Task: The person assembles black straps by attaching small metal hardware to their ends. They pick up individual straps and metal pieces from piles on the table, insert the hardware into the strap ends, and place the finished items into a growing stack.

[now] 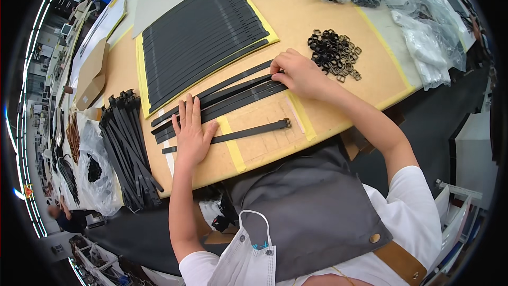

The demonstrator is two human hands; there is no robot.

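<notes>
While the left hand (193,136) lies flat across black straps (241,103), pointing toward twelve o'clock, the right hand (279,74), at its two o'clock, pinches strap ends, partly hiding them.

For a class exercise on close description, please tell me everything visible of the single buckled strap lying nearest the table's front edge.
The strap is long, narrow, flat and black, and looks like leather or something similar. A small, dark, metallic-looking buckle sits at its right end. It lies almost straight on the tan tabletop, crossing a strip of yellow tape. The left hand covers part of it near its left end; whether they touch is unclear.
</notes>
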